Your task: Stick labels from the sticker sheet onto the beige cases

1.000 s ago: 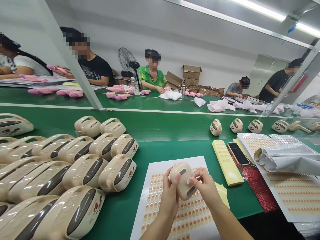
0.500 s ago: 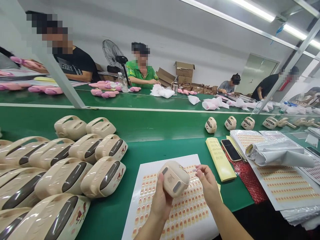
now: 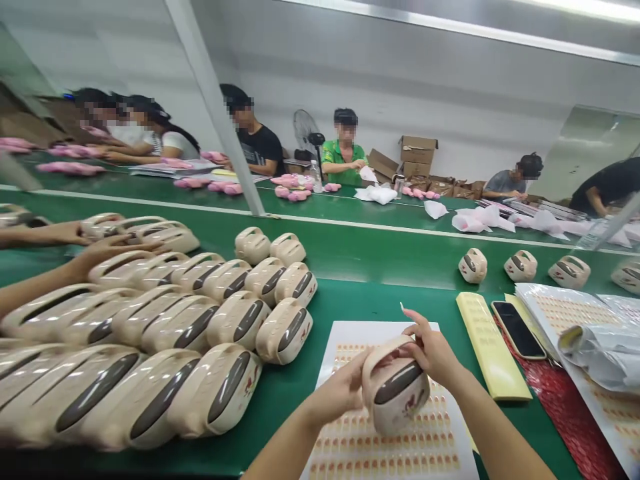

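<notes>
Beige handled casing (image 3: 400, 397), handle uppermost, held over a sheet of small stickers (image 3: 350, 331). The left grip (image 3: 344, 392) is closed on the casing's left side; the right grip (image 3: 434, 350) curls against its upper right. Leftward, similar casings (image 3: 220, 393) stand in rows on the green table (image 3: 327, 300); beyond, a green-shirted co-worker (image 3: 343, 163).

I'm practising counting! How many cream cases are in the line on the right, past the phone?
4: first case behind the yellow pad, then second case and third case rightward, fourth case cut off at the edge. More may be hidden beyond.
</notes>
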The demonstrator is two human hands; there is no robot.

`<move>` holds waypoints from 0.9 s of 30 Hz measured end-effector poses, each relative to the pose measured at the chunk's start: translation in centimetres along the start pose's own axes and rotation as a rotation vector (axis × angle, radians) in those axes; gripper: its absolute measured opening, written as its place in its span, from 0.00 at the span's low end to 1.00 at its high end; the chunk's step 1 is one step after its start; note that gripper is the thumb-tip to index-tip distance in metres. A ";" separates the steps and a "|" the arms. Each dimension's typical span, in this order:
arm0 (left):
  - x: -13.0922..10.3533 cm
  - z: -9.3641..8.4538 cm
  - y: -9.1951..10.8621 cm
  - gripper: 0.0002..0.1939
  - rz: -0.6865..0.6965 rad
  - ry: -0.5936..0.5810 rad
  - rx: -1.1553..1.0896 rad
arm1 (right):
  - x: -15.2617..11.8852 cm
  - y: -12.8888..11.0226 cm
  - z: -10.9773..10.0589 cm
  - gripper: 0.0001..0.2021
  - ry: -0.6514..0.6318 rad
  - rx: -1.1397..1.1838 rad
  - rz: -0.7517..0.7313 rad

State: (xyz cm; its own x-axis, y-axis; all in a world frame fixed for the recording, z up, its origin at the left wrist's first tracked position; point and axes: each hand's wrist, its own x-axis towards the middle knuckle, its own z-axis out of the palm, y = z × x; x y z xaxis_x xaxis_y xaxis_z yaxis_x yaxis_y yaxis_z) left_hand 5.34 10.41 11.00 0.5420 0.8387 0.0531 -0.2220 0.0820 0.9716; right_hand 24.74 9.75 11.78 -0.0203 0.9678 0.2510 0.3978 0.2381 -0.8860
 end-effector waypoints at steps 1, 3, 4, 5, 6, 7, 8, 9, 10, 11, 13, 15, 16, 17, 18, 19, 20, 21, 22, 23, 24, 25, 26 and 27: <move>0.7 -0.5 0.7 0.28 0.014 0.125 0.071 | 1.1 -0.2 0.4 0.22 0.017 -0.050 -0.059; 2.4 -1.3 1.3 0.20 0.056 0.346 0.158 | 3.3 -0.1 1.4 0.21 0.095 -0.081 -0.117; 3.4 -1.8 1.3 0.19 0.084 0.429 0.181 | 4.4 0.2 2.0 0.22 0.134 -0.061 -0.116; 4.5 -2.4 1.2 0.17 0.114 0.518 0.205 | 5.2 0.6 2.5 0.24 0.170 -0.027 -0.100; 5.6 -3.1 0.9 0.16 0.138 0.600 0.232 | 5.8 1.2 3.0 0.26 0.198 0.014 -0.078; 6.7 -3.8 0.7 0.14 0.157 0.670 0.260 | 6.2 2.0 3.4 0.27 0.215 0.056 -0.050; 7.8 -4.7 0.4 0.12 0.169 0.728 0.291 | 6.4 2.9 3.7 0.28 0.217 0.092 -0.021; 8.8 -5.6 0.1 0.10 0.176 0.774 0.323 | 6.3 3.9 4.0 0.29 0.208 0.118 0.008; 9.6 -6.5 -0.1 0.09 0.182 0.814 0.357 | 6.2 4.9 4.2 0.30 0.194 0.134 0.038; 10.2 -7.3 -0.3 0.08 0.185 0.852 0.391 | 5.9 6.0 4.4 0.30 0.181 0.147 0.065; 10.7 -8.6 -0.5 0.08 0.188 0.918 0.458 | 5.4 7.8 4.6 0.30 0.179 0.175 0.109; 10.5 -9.3 -0.5 0.08 0.194 0.972 0.529 | 5.0 9.2 4.9 0.30 0.186 0.220 0.151; 10.3 -9.5 -0.3 0.08 0.202 0.992 0.570 | 4.9 9.6 5.0 0.30 0.186 0.251 0.177; 10.1 -9.6 0.1 0.09 0.211 1.004 0.614 | 4.9 9.9 5.1 0.31 0.185 0.284 0.204; 10.1 -9.8 0.7 0.11 0.219 1.009 0.661 | 4.8 10.1 5.2 0.32 0.181 0.318 0.233; 10.4 -10.0 1.5 0.12 0.221 1.006 0.710 | 4.8 10.2 5.3 0.32 0.179 0.351 0.261; 10.9 -10.5 2.6 0.14 0.213 0.995 0.763 | 4.8 10.3 5.4 0.32 0.178 0.380 0.289; 11.7 -11.1 3.8 0.15 0.194 0.979 0.816 | 4.8 10.3 5.5 0.33 0.180 0.402 0.313; 12.8 -11.9 5.2 0.15 0.159 0.962 0.869 | 4.8 10.3 5.5 0.33 0.182 0.414 0.333; 14.1 -13.0 6.5 0.15 0.113 0.943 0.925 | 4.7 10.3 5.6 0.33 0.181 0.420 0.350; 15.5 -14.2 7.7 0.15 0.056 0.933 0.975 | 4.7 10.3 5.6 0.33 0.180 0.421 0.366; 16.9 -15.4 8.8 0.15 -0.008 0.926 1.018 | 4.7 10.4 5.6 0.33 0.181 0.419 0.379; 18.1 -16.6 9.7 0.16 -0.071 0.922 1.055 | 4.6 10.5 5.7 0.34 0.178 0.414 0.391; 19.2 -17.8 10.4 0.16 -0.128 0.911 1.085 | 4.6 10.6 5.8 0.35 0.179 0.407 0.400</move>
State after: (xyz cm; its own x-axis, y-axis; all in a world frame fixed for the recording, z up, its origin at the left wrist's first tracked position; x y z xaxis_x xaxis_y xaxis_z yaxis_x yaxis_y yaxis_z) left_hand -0.95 36.92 18.00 -0.2850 0.9390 0.1923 0.7352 0.0854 0.6725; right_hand 23.60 17.24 1.26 0.2272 0.9684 -0.1026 -0.0414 -0.0956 -0.9946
